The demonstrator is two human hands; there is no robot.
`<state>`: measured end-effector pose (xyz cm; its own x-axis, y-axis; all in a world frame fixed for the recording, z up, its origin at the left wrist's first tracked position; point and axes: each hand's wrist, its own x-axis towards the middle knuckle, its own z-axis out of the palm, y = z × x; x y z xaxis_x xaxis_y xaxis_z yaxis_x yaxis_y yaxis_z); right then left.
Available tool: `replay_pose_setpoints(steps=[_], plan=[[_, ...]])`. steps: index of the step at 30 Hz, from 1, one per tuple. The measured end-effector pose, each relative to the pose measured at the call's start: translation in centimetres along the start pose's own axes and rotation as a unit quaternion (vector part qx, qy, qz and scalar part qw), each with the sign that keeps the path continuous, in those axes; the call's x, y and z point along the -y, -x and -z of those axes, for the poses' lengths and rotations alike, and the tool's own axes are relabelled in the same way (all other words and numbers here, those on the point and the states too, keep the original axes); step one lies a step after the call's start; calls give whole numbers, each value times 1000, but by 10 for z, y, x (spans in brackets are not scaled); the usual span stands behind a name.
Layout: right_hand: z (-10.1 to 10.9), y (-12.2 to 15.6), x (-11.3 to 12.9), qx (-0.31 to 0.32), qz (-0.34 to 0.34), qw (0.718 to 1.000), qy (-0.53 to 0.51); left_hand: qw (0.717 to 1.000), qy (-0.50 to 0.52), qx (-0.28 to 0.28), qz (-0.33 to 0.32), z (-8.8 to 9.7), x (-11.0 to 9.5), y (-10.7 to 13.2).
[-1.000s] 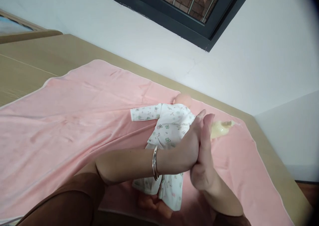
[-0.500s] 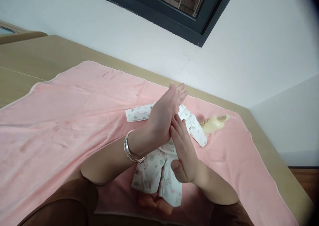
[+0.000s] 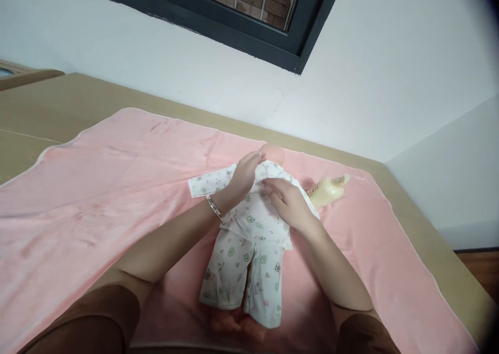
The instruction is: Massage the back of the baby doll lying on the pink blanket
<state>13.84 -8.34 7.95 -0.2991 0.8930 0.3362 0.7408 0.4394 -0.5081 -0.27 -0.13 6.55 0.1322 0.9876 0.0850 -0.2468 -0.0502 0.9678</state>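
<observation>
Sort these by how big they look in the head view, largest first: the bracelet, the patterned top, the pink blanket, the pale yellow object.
1. Pink blanket
2. Patterned top, even partly covered
3. Pale yellow object
4. Bracelet

Matt cloth pyjamas (image 3: pixel 255 226), glossy metal bangle (image 3: pixel 215 209)

Free passage over the blanket (image 3: pixel 117 187) left of the left fingers (image 3: pixel 255 158); yellow object (image 3: pixel 329 189) obstructs right of the right fingers (image 3: pixel 274 184)
</observation>
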Motion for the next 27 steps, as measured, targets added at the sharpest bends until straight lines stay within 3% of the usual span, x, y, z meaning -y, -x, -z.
replay_pose_setpoints(steps=[4, 9, 13, 15, 18, 21, 24, 27], plan=[[-22, -1, -14, 6, 8, 999, 36, 990, -129, -26, -56, -2, 35, -2], [-36, -8, -35, 37, 1, 994, 106, 976, -191, -28, -100, 1, 48, 2], [-49, -2, -24, 26, -69, 983, 168, 974, -186, -60, -113, 1, 53, 5], [-54, 4, -13, 26, -73, 977, 198, 975, -173, -80, -111, 1, 56, 5], [-50, 4, -12, 71, -5, 975, 211, 979, -153, -92, -103, 1, 59, 6], [-37, -8, -34, 119, 61, 976, 173, 979, -155, -81, -108, 2, 59, 7], [-30, -14, -51, 62, -8, 985, 161, 976, -170, -73, -114, 3, 58, 7], [-37, -7, -39, 33, -85, 978, 190, 974, -178, -78, -115, 2, 57, 8]])
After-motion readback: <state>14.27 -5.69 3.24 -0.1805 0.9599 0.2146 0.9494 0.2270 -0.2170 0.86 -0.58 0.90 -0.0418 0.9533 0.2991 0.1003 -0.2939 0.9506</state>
